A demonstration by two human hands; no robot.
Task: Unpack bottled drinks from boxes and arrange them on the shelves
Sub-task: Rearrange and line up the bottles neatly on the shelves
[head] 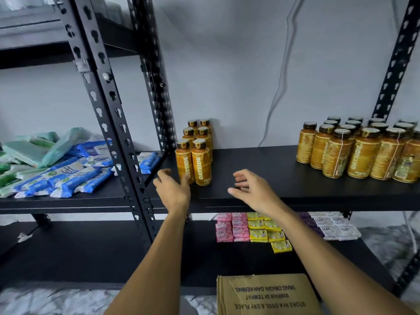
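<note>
Several orange Oatside bottles (195,153) with black caps stand in two neat rows at the left end of the black shelf (261,176). A bigger cluster of the same bottles (363,151) stands at the right end, some bound with string. My left hand (171,186) hovers just left of the front bottle, fingers apart, thumb close to its base, holding nothing. My right hand (250,187) is over the shelf's front edge, right of those rows, fingers spread and empty. A brown cardboard box (266,294) lies below, near my right forearm.
Black slotted uprights (109,105) divide this shelf from the left bay, where blue and green wipe packs (56,169) are piled. Pink, yellow and white soap bars (252,228) lie on the lower shelf. A cable (279,83) hangs down the grey wall.
</note>
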